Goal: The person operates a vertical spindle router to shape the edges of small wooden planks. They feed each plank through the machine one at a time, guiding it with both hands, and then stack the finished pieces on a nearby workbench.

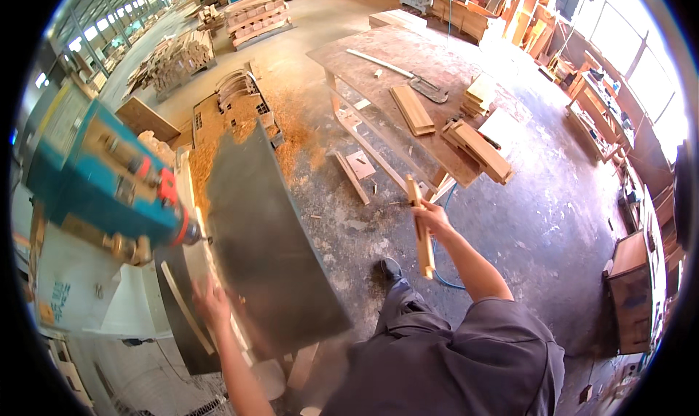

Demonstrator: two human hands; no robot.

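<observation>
My right hand grips a short, notched pale wooden piece, held upright in the picture beside the workbench. At lower left my left hand is at a long light strip along the dark machine table; its fingers are motion-blurred, so their grip is unclear. Above that hand is a teal machine with red parts and a metal chuck close over the strip. Another thin strip lies left of my left hand.
A workbench holds a long clamp and stacked boards. Sawdust lies behind the machine table. Scrap pieces and a blue hose are on the floor. Wood stacks stand farther back; shelving lines the right wall.
</observation>
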